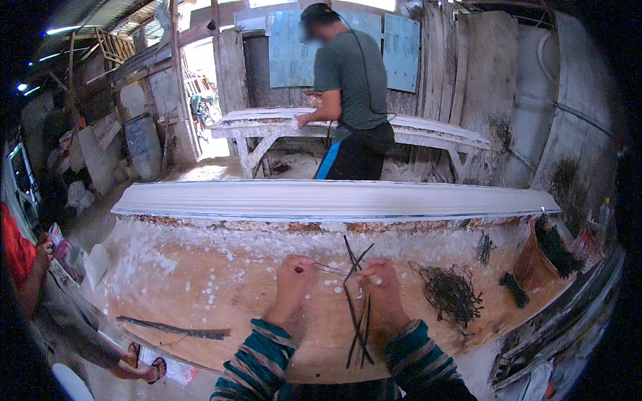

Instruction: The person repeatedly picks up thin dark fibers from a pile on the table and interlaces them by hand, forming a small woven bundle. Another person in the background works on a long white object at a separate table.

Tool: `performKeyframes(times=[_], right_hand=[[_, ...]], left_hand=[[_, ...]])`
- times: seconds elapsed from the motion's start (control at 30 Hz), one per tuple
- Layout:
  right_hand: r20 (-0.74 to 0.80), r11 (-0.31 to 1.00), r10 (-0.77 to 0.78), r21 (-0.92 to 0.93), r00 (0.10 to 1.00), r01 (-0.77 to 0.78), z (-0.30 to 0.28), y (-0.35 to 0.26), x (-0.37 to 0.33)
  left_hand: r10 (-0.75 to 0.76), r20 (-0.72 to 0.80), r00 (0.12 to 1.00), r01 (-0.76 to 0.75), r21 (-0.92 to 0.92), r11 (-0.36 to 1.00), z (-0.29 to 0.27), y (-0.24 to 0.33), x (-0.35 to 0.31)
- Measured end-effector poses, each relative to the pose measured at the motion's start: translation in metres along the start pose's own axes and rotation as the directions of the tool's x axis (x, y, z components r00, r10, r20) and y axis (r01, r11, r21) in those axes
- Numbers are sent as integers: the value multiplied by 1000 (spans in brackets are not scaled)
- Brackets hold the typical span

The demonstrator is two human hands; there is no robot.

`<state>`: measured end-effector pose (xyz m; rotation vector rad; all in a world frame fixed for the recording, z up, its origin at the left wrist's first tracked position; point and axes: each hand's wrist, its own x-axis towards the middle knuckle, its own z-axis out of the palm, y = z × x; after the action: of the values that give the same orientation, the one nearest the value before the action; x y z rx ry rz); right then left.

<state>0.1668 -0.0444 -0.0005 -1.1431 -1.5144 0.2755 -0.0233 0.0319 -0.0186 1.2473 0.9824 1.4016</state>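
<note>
My left hand (294, 279) is closed in a pinch on a thin looped cord (329, 269), which stretches across to my right hand. Several narrow dark strips (350, 301) cross each other beside my right hand (380, 279), whose fingers are pinched around them where the cord meets them. The strips' lower ends fan out over the wooden board near me. Right of that hand lies a tangled heap of black cords (449, 294). A small bunch of dark strands (484, 249) sits beyond the heap.
A long white moulding (334, 200) runs along the board's (254, 294) far edge. Flat dark strips (174, 329) lie at left; a brown container (537, 255) with black bundles tips at right. One person (354, 80) works at a white bench (428, 134); another (47, 301) is at far left.
</note>
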Motion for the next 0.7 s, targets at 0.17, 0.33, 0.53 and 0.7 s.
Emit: performKeyframes(times=[0.17, 0.33, 0.53, 0.7], right_hand=[[446, 948, -178, 316, 877, 32, 30, -42, -21], [443, 928, -253, 363, 860, 86, 28, -29, -19], [228, 899, 114, 390, 967, -198, 9, -31, -9], [-105, 954, 280, -81, 954, -289, -8, 19, 6]], left_hand=[[124, -70, 990, -111, 167, 980, -7, -2, 5], [120, -18, 993, -111, 250, 962, -2, 7, -2], [156, 361, 919, -238, 194, 952, 12, 12, -16], [151, 784, 602, -314, 59, 947, 36, 16, -43]])
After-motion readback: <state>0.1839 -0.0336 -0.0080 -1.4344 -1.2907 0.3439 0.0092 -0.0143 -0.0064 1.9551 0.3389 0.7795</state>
